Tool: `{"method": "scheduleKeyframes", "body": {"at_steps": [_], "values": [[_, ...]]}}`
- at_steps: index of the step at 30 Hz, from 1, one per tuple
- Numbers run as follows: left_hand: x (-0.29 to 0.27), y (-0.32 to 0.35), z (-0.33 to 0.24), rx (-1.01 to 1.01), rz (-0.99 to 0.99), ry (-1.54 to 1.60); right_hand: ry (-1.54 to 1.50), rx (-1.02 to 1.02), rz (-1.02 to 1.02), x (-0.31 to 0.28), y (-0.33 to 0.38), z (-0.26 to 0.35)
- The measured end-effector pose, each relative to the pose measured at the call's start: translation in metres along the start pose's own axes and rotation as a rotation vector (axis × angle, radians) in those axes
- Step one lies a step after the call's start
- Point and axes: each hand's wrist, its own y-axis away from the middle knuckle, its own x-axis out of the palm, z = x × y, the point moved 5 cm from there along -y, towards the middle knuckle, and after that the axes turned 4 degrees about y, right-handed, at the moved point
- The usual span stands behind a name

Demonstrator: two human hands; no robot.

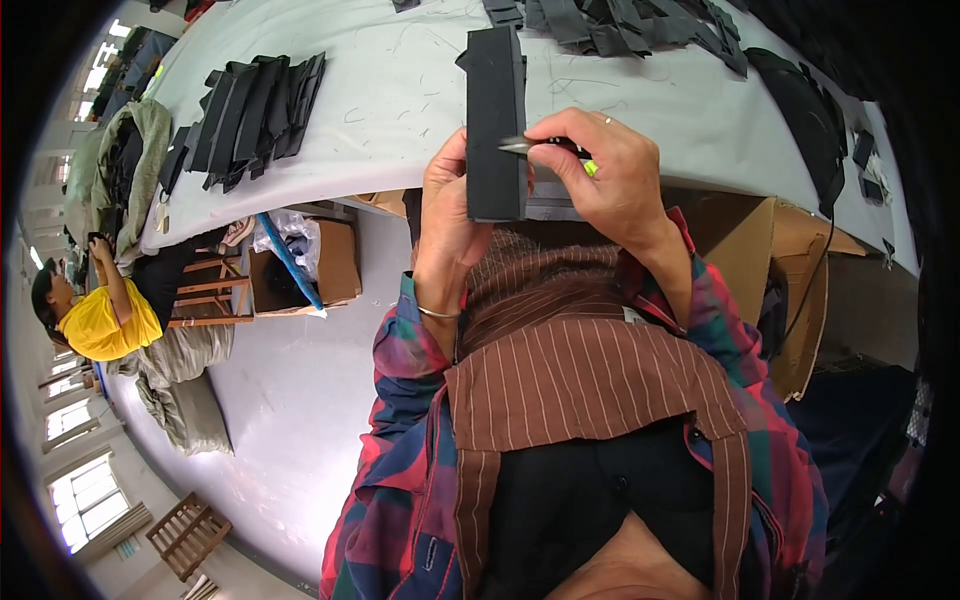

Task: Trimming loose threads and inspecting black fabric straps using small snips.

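Note:
Upright in front of me is a long black fabric strip (495,110), with layered edges showing along its right side. My left hand (447,195) is closed round its lower left part, the fingers mostly hidden behind it. My right hand (605,165) pinches small thread snips (560,147) with silver tips, a dark body and a yellow-green patch. Those tips lie against or just over the right half of the strip's front; contact is hard to make out.
A pale-covered table (400,100) carries loose threads, a fanned stack of black strips (255,115) at left and a pile of black pieces (620,25) at the back. Cardboard boxes (335,260) stand below. Another person in a yellow shirt (112,322) is at far left.

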Motion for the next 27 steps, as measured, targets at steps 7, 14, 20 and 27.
{"method": "scheduleKeyframes", "body": {"at_steps": [7,14,20,27], "values": [[-0.006,0.0,0.002,0.021,-0.07,-0.061,0.005,0.107,0.093,0.002,0.004,0.0],[-0.004,0.002,0.001,0.069,-0.08,-0.113,0.004,0.086,0.047,0.006,0.004,0.008],[0.005,0.004,-0.002,0.087,-0.091,-0.12,0.022,-0.008,-0.03,0.01,0.006,0.01],[0.003,0.005,0.001,0.041,0.008,-0.199,-0.106,0.273,0.05,0.018,0.0,-0.019]]}}
